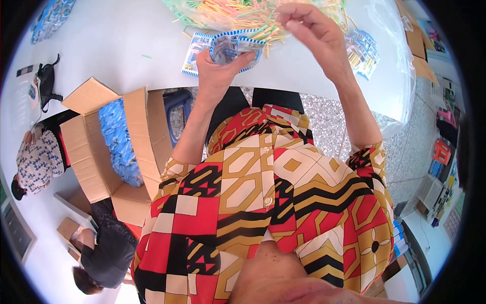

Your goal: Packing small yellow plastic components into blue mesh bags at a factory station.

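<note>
My left hand grips a clear plastic packet with a blue-striped rim, thumb across its front. Its mouth gapes, and several thin green and yellow sticks poke out at its right side. Just right of the packet, my right hand is raised with bent fingers, thumb near the fingertips; what they pinch, if anything, does not show. Beyond both hands lies a heap of thin pink, yellow and green sticks on clear plastic. A flat printed packet lies partly behind the held one.
A filled packet lies at the right of the white table. Left of me stands an open cardboard box with blue packets inside. Two other people sit farther left. Clear plastic sheeting hangs over the right table edge.
</note>
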A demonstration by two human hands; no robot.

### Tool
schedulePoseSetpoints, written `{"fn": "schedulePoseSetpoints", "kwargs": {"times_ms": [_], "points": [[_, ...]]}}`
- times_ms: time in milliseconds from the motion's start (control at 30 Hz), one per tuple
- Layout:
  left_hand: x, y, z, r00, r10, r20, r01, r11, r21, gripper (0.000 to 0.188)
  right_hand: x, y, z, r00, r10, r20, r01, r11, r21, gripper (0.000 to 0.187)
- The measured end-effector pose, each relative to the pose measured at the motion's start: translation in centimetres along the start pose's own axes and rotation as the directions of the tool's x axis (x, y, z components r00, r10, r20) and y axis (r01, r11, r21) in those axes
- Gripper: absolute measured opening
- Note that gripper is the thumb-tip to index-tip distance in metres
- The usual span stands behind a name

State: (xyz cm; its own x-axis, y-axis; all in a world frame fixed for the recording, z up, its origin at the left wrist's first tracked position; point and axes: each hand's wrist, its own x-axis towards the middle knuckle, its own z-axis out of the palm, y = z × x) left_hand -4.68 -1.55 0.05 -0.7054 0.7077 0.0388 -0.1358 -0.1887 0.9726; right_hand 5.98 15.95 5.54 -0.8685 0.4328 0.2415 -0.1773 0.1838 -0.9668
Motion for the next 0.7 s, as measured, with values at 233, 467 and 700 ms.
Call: {"fn": "schedulePoseSetpoints", "kwargs": {"times_ms": [233, 467, 700], "points": [[0.1, 0.6, 0.9, 0.998, -0.018, 0.065, 0.021, 0.999, -0.048, 0.022, -1.4, 2.6, -0.4, 0.978, -0.033, 0.206, 0.058, 0.991, -0.119, 0.021], [0.4, 0.1, -0.2, 0.992, -0.094, 0.079, 0.105, 0.983, -0.153, 0.017, -2.3, 2.4, -2.8, 0.990, -0.071, -0.120, 0.071, 0.997, -0.002, 0.014], [0.6, 0.3, 0.2, 0.992, -0.094, 0.082, 0.103, 0.989, -0.103, 0.013, -5.3, 3.1, -4.6, 0.949, -0.206, -0.240, 0.061, 0.863, -0.501, 0.013]]}}
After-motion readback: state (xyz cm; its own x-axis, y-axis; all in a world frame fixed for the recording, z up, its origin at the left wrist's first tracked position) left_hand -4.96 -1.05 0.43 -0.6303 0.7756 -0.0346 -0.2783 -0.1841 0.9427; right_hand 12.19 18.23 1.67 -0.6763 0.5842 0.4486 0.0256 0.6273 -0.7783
